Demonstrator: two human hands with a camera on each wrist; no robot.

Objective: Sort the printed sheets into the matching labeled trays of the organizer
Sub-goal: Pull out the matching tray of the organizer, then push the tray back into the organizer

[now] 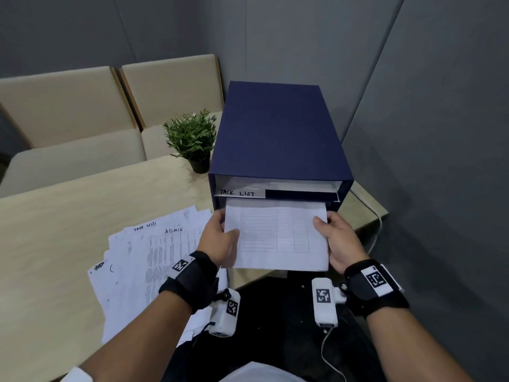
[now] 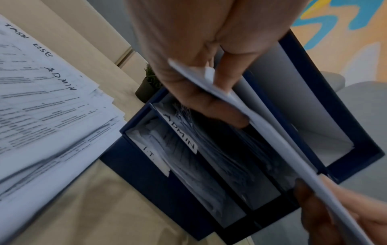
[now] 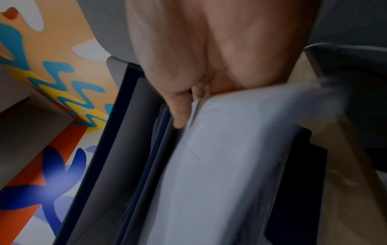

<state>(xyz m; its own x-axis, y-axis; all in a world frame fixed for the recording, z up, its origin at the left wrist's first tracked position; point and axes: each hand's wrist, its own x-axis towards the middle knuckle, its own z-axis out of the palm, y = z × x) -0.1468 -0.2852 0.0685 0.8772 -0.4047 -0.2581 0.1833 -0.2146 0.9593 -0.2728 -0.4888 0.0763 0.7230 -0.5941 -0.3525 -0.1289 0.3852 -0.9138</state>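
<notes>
A dark blue tray organizer (image 1: 278, 133) stands on the wooden table (image 1: 55, 216). Its top tray bears the label TASK LIST (image 1: 237, 193); the left wrist view shows lower trays labeled ADMIN (image 2: 181, 132) and I.T. (image 2: 156, 159), with papers in them. Both hands hold one printed sheet with a table (image 1: 275, 235) by its side edges, its far edge at the slot just under the TASK LIST label. My left hand (image 1: 223, 238) pinches the left edge, thumb on top. My right hand (image 1: 334, 238) pinches the right edge.
A loose pile of printed sheets (image 1: 143, 266), hand-marked TASK LIST and ADMIN, lies on the table to the left. A small potted plant (image 1: 192, 139) stands left of the organizer. Beige seats (image 1: 82, 106) lie behind; grey walls (image 1: 413, 133) close in on the right.
</notes>
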